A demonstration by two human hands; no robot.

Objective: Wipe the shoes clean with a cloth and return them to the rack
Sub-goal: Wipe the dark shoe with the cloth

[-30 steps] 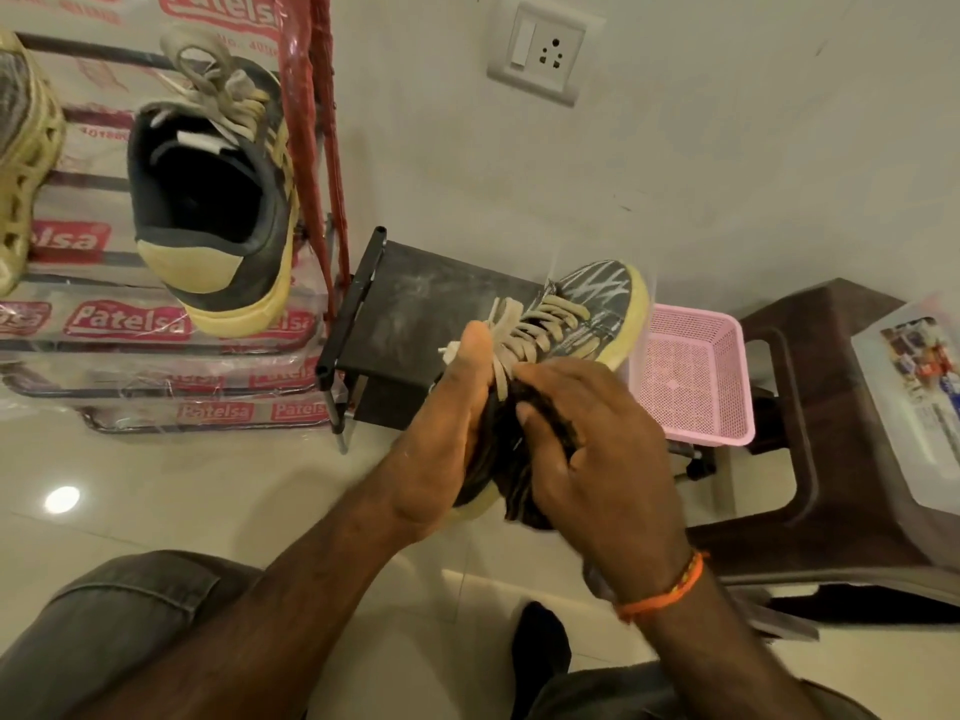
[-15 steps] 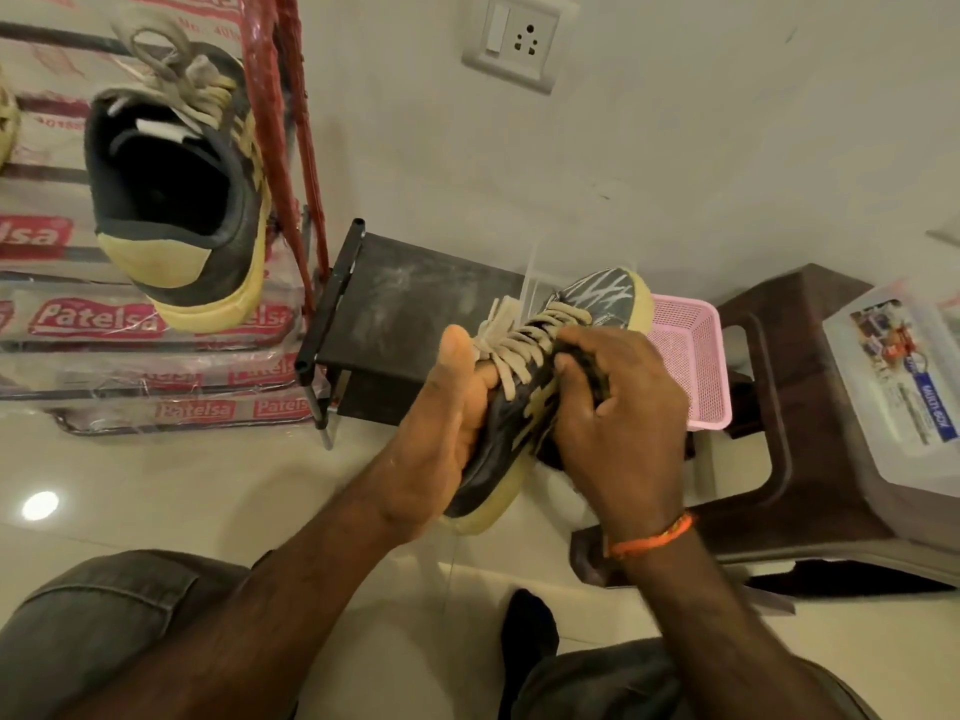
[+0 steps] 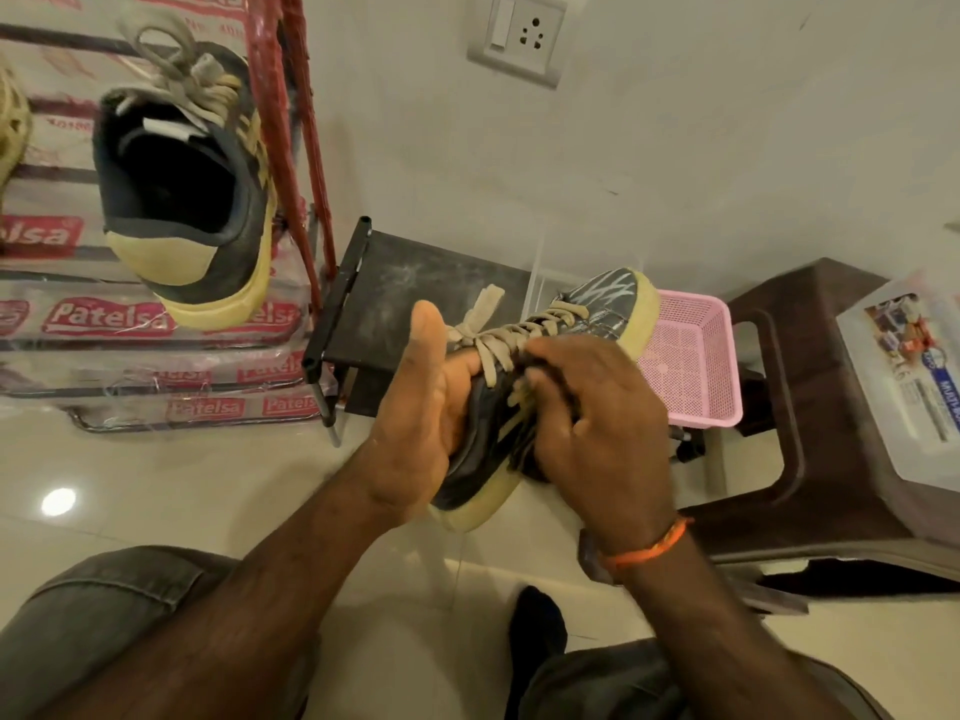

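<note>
Head view showed the left hand (image 3: 415, 423) gripping a dark lace-up sneaker with a yellowed sole (image 3: 524, 407) mid-air while the right hand (image 3: 597, 433) clutched a dark cloth (image 3: 540, 379) against its side, mid-wipe; racking it beside its mate (image 3: 187, 200) seemingly came next.

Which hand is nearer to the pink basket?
Right. The right hand on the shoe lies just beside the pink basket; the left hand holds the shoe's far side.

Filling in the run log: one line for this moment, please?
left hand holds shoe | right hand rubs dark cloth on its side | matching shoe on rack
</note>
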